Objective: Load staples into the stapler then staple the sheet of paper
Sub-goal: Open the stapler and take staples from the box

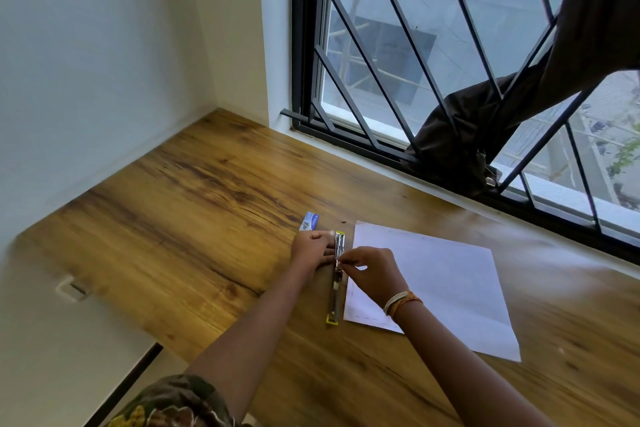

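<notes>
The stapler (336, 279) is laid flat on the wooden table (194, 204), opened out into one long strip, with a yellow end near the person and another at the far end. Its middle part is hidden behind the fingers of both hands, so the staple channel cannot be made out, and no loose staples can be told apart from the metal. The left hand (311, 250) is pressed against the stapler's left side at its far half, fingers curled onto it. The right hand (370, 270) is held above the middle of the stapler with thumb and fingertips pinched together; whether a strip of staples is held in that pinch cannot be told. Threads and bangles (401, 302) are worn on the right wrist.

The sheet of paper (443, 288) is laid just right of the stapler, partly covered by the right forearm. A small blue box (309, 221) is seen just beyond the left hand, its print too small to be read, and a tiny dark speck lies near it on the wood.

The table is set into a corner, with pale walls to the left and a barred window (398, 55) along the far right side. A dark cloth (485, 125) is draped through the bars and is cut off at the top right. A patterned sleeve (173, 402) is cut off at the bottom edge.
</notes>
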